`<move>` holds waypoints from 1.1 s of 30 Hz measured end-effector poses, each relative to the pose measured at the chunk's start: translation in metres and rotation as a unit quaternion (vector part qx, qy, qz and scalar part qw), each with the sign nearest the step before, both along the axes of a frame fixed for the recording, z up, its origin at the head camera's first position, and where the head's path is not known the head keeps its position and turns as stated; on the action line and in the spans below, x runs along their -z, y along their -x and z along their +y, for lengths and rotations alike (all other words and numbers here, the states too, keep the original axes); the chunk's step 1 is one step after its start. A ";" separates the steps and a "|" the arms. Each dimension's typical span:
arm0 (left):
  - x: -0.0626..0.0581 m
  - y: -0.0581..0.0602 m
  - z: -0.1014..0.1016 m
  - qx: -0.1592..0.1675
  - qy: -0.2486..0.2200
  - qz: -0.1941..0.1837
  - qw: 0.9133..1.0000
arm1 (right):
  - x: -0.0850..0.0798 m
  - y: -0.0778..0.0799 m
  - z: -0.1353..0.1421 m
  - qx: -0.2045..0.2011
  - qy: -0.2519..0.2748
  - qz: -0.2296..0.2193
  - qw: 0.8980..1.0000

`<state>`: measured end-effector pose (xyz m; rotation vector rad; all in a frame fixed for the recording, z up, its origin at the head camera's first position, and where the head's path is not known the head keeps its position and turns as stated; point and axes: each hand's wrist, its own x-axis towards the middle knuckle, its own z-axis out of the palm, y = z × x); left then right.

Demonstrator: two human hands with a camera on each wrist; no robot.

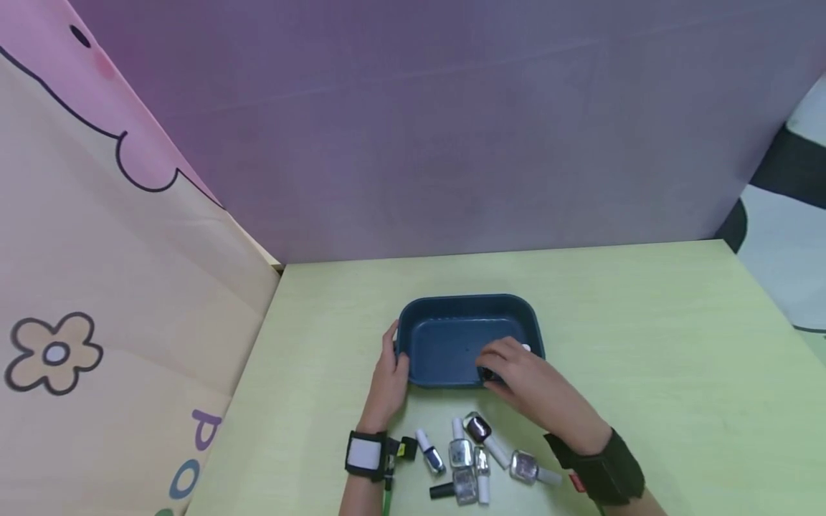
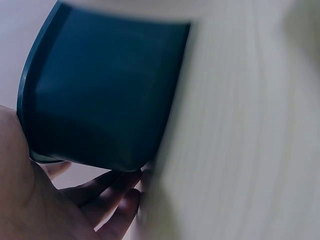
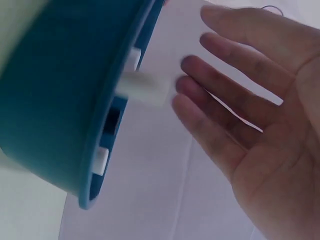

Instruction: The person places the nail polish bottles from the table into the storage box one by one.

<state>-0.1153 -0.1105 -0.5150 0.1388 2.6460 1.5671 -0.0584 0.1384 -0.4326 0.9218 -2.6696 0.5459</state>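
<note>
A dark blue rectangular tray [image 1: 445,351] stands on the table. My left hand [image 1: 389,380] grips its left end; in the left wrist view, the fingers [image 2: 112,200] reach under the tray's end. Over the near right part of the tray is my right hand [image 1: 525,380]. A dark nail polish bottle [image 1: 488,374] shows by its fingertips in the head view. The right wrist view has the fingers extended and spread, just apart from a blurred white cap [image 3: 145,89] at the rim. Another white cap [image 3: 100,161] shows inside the tray.
Several nail polish bottles lie on the table before the tray, among them one with a black cap [image 1: 464,486], one apart on the left [image 1: 431,453] and one on the right [image 1: 525,467]. A purple cloth wall [image 1: 452,143] stands behind the table [image 1: 645,322].
</note>
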 end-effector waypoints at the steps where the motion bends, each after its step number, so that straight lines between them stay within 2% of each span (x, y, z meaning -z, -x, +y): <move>1: 0.000 0.000 0.000 0.000 0.000 -0.001 1.000 | 0.000 -0.001 0.000 -0.002 0.002 0.003 1.000; 6: 0.000 0.002 0.001 0.001 -0.001 0.000 1.000 | 0.003 -0.009 -0.003 -0.010 0.006 0.012 1.000; 9: 0.001 0.002 0.002 0.003 -0.002 -0.001 1.000 | 0.004 -0.014 -0.005 -0.005 0.001 -0.001 1.000; 17: 0.002 0.003 0.001 0.001 -0.002 0.002 1.000 | 0.007 -0.024 -0.012 0.041 -0.030 -0.073 0.996; 26: 0.001 0.002 0.001 0.001 0.003 0.005 1.000 | 0.011 -0.031 -0.017 0.042 -0.071 -0.182 0.980; 29: 0.002 0.002 0.000 0.003 0.002 0.007 1.000 | 0.014 -0.032 -0.019 0.037 -0.070 -0.195 0.978; 33: 0.003 0.003 0.000 0.005 0.000 0.009 1.000 | 0.019 -0.033 -0.020 0.023 -0.072 -0.186 0.980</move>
